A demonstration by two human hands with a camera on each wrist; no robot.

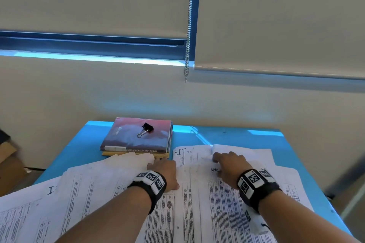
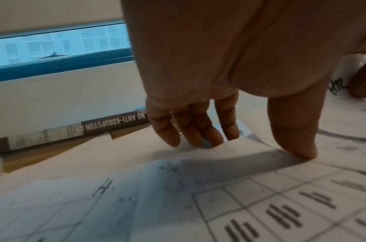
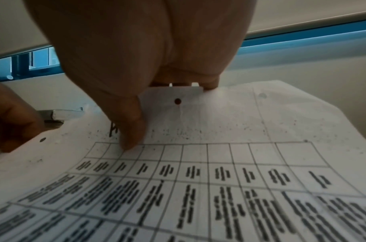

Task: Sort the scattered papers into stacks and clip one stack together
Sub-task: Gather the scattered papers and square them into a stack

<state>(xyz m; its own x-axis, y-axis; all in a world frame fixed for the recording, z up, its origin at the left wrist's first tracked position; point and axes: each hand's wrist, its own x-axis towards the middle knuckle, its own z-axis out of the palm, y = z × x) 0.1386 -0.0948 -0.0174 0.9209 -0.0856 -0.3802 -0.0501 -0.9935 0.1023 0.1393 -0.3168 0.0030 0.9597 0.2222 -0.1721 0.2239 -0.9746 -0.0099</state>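
Item: printed sheets (image 1: 197, 203) spread over blue table (image 1: 237, 136). My left hand (image 1: 164, 171) presses flat, fingers straight; right hand (image 1: 229, 165) pinches one sheet's far edge. Lift slowly, singly. Beyond: binder clip (image 1: 145, 129) on books (image 1: 136, 138).

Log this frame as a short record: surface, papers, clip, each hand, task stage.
surface: blue table against a wall
papers: printed sheets spread loose and overlapping, not yet in stacks
clip: black binder clip lies on the top book, untouched
left hand: fingers straight, tips on the paper
right hand: pinches the far edge of a sheet, thumb on top
task stage: sorting under way, nothing clipped
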